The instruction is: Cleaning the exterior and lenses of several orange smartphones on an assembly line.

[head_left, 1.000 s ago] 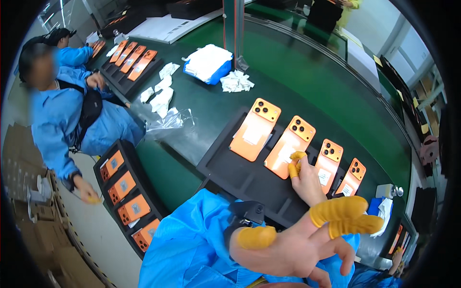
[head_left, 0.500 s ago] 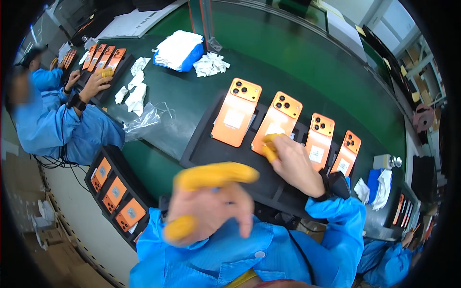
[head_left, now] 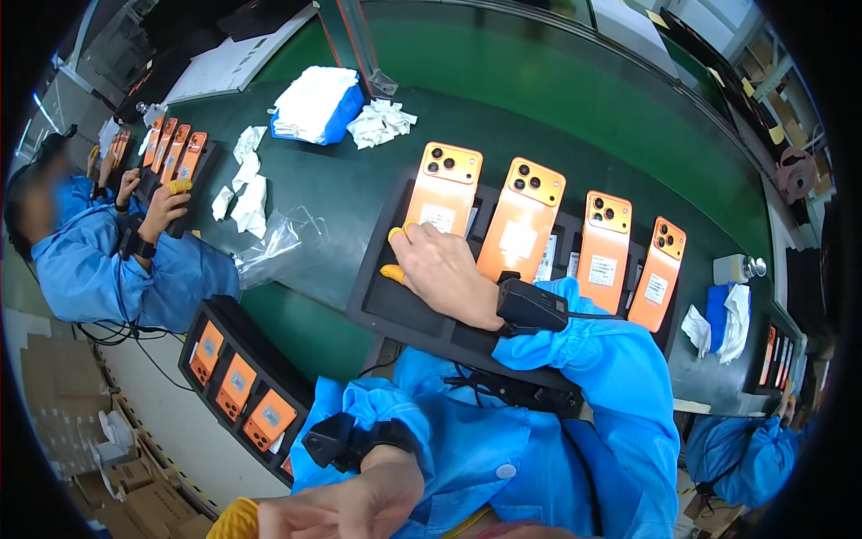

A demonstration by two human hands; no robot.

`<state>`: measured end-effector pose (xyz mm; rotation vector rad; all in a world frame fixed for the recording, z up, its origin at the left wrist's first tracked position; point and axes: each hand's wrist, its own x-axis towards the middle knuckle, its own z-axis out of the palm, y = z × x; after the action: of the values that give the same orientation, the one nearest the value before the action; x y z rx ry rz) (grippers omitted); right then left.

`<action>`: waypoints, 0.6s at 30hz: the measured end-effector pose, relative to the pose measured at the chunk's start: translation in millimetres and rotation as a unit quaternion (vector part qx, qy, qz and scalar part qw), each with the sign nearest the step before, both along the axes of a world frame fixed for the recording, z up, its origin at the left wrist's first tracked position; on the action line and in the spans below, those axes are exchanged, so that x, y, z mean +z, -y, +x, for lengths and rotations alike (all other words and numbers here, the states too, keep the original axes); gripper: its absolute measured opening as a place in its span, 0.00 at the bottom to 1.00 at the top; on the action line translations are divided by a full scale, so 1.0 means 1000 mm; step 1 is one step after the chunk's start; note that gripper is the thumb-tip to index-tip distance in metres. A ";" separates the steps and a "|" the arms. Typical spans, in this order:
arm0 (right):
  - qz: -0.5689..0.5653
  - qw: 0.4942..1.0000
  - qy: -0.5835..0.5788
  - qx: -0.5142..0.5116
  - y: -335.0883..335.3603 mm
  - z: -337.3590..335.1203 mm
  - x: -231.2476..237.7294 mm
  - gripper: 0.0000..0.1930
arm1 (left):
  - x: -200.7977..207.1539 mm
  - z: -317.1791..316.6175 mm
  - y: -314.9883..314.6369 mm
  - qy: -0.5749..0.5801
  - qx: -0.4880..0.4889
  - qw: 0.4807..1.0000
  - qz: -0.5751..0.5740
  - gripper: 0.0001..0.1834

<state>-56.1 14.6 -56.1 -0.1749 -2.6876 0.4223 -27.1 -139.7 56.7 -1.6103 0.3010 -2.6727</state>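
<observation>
Orange phones (head_left: 521,220) lying back-up on the black tray (head_left: 395,301) at centre: four, in one row; each carries one white label. Orange phones (head_left: 238,384) in the black tray (head_left: 202,328) at near left, below the bench edge: three fully visible, a fourth partly hidden; orange phones (head_left: 171,148) in the tray at far left, before the co-worker: at least four, exact count unclear. Blue-and-white cloth bundles: two, one (head_left: 319,103) at far centre-left, one (head_left: 723,319) at right; loose white wipes (head_left: 238,184) left of centre: about five; clear plastic bag (head_left: 269,247): one.
</observation>
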 end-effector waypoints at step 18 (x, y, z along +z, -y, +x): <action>-0.260 0.956 0.135 0.027 -0.049 -0.003 0.023 0.11 | -0.113 -0.088 -0.015 -0.270 0.505 0.493 -0.655 0.15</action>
<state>-59.4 63.6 -32.6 -0.3296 -2.7842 1.2003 -115.3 -124.5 -56.0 -1.6072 -2.3170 -1.0311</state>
